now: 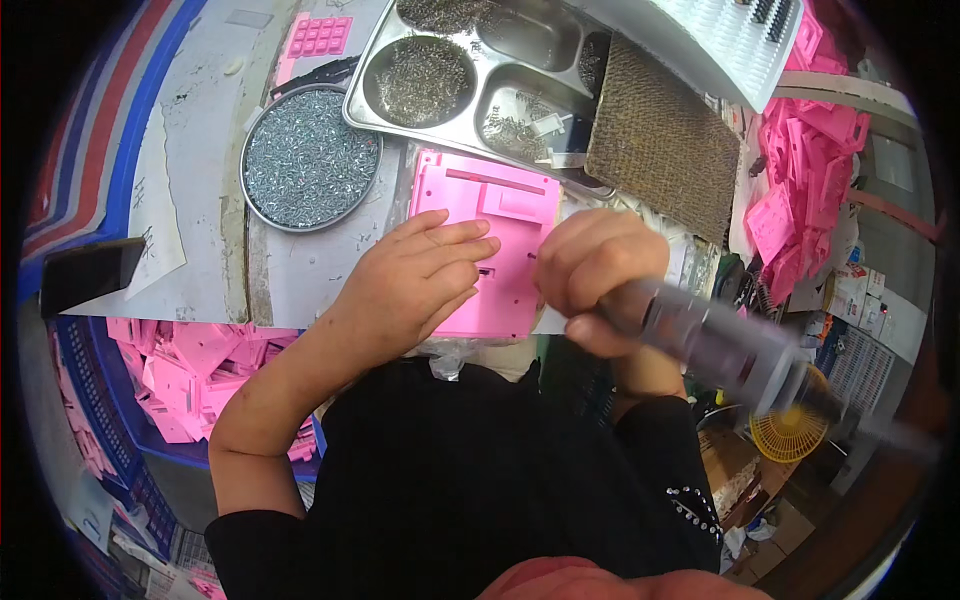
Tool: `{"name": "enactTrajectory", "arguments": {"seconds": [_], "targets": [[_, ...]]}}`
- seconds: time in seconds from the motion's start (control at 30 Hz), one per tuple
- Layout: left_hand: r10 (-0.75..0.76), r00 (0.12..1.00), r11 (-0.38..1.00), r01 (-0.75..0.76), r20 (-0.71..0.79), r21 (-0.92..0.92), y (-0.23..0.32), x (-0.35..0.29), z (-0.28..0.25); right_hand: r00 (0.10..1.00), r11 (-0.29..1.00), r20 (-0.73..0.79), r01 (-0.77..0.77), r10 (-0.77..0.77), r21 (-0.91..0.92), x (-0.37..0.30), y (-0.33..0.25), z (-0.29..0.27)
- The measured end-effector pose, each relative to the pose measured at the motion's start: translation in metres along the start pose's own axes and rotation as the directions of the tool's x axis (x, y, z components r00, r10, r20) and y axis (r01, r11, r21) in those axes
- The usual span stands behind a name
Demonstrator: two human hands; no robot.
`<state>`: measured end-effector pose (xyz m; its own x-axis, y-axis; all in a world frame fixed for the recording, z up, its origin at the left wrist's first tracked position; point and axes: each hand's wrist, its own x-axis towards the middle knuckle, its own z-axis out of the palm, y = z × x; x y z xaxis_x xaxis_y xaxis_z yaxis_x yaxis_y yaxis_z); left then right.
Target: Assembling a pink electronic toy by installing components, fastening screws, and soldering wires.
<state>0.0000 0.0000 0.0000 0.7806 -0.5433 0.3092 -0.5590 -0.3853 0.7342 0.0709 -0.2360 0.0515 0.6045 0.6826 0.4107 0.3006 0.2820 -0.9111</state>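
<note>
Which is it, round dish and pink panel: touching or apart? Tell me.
Apart: the head view shows a pale strip of gap between the round dish and the pink panel.

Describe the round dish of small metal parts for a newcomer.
On the white worktable, find the steel compartment tray beyond the person's left hand. Just left of that tray sits a round, shallow dish filled with small silvery parts. Unlike the tray, it is one undivided circle.

Steel tray (455,136) blocks way beyond pink panel (516,240)
</note>
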Motion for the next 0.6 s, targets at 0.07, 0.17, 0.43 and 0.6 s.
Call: {"name": "enactTrajectory", "arguments": {"seconds": [0.07, 0.17, 0.43, 0.6], "targets": [[-0.012, 1.0, 1.0, 0.012, 0.001, 0.013, 0.0, 0.0, 0.002, 0.998, 0.989, -0.066, 0.028, -0.018, 0.149, 0.006, -0.003, -0.015], [0.014, 1.0, 1.0, -0.014, 0.007, 0.016, 0.0, 0.004, -0.007, 0.934, 0.963, -0.327, 0.207, -0.143, 0.172, 0.023, -0.007, -0.025], [-0.012, 1.0, 1.0, 0.012, 0.003, -0.019, 0.001, 0.003, -0.003, 0.942, 1.0, -0.335, -0.021, 0.023, 0.009, 0.025, 0.026, -0.018], [-0.01, 1.0, 1.0, 0.009, -0.013, -0.017, 0.001, 0.003, -0.002, 0.961, 0.99, -0.264, -0.044, 0.077, 0.131, 0.027, 0.028, -0.032]]}}
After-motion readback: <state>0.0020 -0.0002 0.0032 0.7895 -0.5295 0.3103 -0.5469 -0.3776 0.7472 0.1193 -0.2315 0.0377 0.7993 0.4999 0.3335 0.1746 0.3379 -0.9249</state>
